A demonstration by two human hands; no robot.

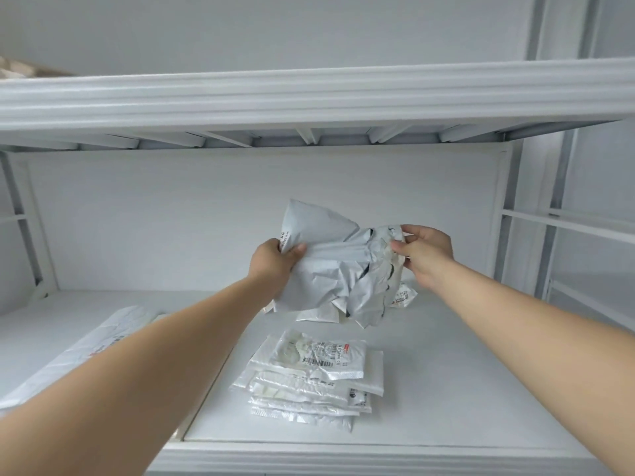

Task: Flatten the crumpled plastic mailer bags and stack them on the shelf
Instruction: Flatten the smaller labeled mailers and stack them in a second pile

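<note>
"Two hands on the one bag, is it?"

"Yes. The left hand grips the crumpled mailer bag by its left edge, thumb on the near face and fingers wrapped round the side. The right hand pinches the wrinkled right end between thumb and fingertips."

"Is it lying down on anything?"

"No, it's held up in the air between them, above the back half of the shelf, both arms stretched out forward. It's grey-white plastic, smoother toward the left hand and badly creased toward the right. There are a few black marks in the folds and some black print by the left thumb."

"And the flat ones?"

"A stack of flattened mailers lies nearer the front edge of that shelf, below the held bag. It has several layers, not squared up, and the top one shows a barcode label with a small red mark."

"Anything else on that level?"

"Some loose bags lie further back, mostly hidden by the held one. One with printing on it pokes out under the right wrist. How many there are, I can't tell. Off to the left a large flat bag lies partly under the left forearm, with a bit of red and dark print on it."

"Overhead?"

"The upper shelf, white metal with cross braces underneath. A tan object sits on it at the far left, too cut off to name."
</note>
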